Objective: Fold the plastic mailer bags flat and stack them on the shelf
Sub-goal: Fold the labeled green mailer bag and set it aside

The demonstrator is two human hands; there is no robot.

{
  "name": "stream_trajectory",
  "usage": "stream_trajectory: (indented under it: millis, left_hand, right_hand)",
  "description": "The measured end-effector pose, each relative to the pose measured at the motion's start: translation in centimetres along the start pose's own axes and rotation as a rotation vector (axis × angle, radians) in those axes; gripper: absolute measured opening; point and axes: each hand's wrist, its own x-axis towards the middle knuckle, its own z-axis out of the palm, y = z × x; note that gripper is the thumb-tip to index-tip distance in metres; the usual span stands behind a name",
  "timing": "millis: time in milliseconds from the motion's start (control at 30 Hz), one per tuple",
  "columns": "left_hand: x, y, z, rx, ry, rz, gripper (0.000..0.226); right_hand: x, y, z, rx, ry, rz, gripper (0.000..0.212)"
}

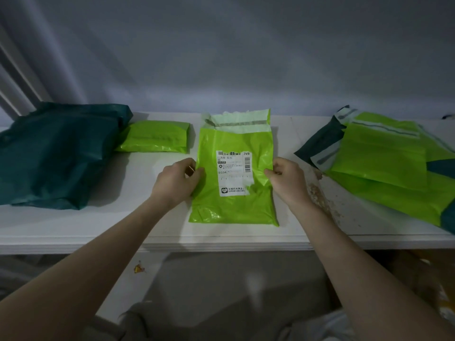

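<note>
Left end of the white shelf (73, 225): dark teal mailers (54, 153) piled loosely against the wall, bulky, reads as finished or parked stock kept clear of the work zone

Just right of them, near the back edge: a small folded green mailer (155, 137), already compact and flat, probably the start of the done stack; set beside the teal pile so the middle of the shelf is free for folding

Left hand (176, 179): fingers curled, pinching the left edge of the green mailer in work (234, 168) about halfway along its length

That mailer lies flat at the middle of the shelf, long axis running front to back, its near end close to the front edge, adhesive flap (237, 121) toward the wall, shipping label (234, 172) face up. Label-up and squared to the front edge so both long sides are reachable at once

Right hand (286, 179): fingers likewise curled, thumb and fingertips gripping the right edge at the same height. Symmetric grip at mid-length looks like a setup for folding or for tensioning the film to flatten it; can't tell which

Right end of the shelf: unfolded green mailers (384, 156) overlapping with teal ones, splayed and partly overhanging the front edge near the right corner, likely the feed pile. Crumbly debris (320, 193) on the shelf surface between it and the right hand

Judgement: early in the task, most bags not yet folded
</note>
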Motion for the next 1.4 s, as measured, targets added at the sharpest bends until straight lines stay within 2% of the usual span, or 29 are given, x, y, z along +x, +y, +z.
stream_trajectory:
  millis: [133,200,400,500,567,633,800,933,1067,1300,1400]
  left_hand:
    - [1.0,-0.2,-0.6,-0.411,-0.08,-0.115,0.006]
    - [1.0,0.4,-0.5,-0.581,-0.106,-0.161,0.013]
    - [1.2,2.1,-0.6,-0.747,-0.037,-0.328,0.016]
    - [1.1,2.3,-1.0,-0.848,-0.045,-0.418,0.02]
    - [0.9,2.5,-1.2,-0.899,-0.097,-0.44,0.011]
    - [0.8,2.4,-1.0,-0.91,-0.15,-0.449,0.009]
    - [1.1,1.7,-0.9,-0.966,-0.226,-0.538,0.036]
    - [0.9,1.7,-1.0,-0.973,-0.251,-0.517,0.033]
    - [0.7,1.7,-1.0,-0.947,-0.291,-0.458,0.01]
    - [0.4,1.8,-1.2,-0.943,-0.366,-0.42,0.022]
    - [0.5,1.6,-1.3,-0.954,-0.416,-0.389,0.037]
  right_hand:
    - [-0.1,-0.3,-0.3,0.05,-0.013,0.047,0.014]
    - [-0.2,-0.6,-0.4,0.07,0.004,0.041,0.015]
    - [0.2,-0.8,-0.9,0.191,0.029,0.155,0.013]
    - [0.2,-1.0,-1.2,0.357,-0.032,0.301,0.014]
    - [0.2,-1.0,-1.2,0.402,-0.081,0.346,0.013]
    - [0.1,-1.0,-1.1,0.42,-0.1,0.37,0.016]
    - [0.2,-1.8,-1.5,0.512,-0.14,0.5,0.034]
    - [0.3,-1.8,-1.8,0.569,-0.159,0.563,0.038]
    - [0.0,-1.9,-1.9,0.571,-0.202,0.582,0.026]
    - [-0.4,-2.6,-3.1,0.696,-0.308,0.613,0.008]
    - [-0.3,-2.1,-3.2,0.644,-0.324,0.554,0.054]
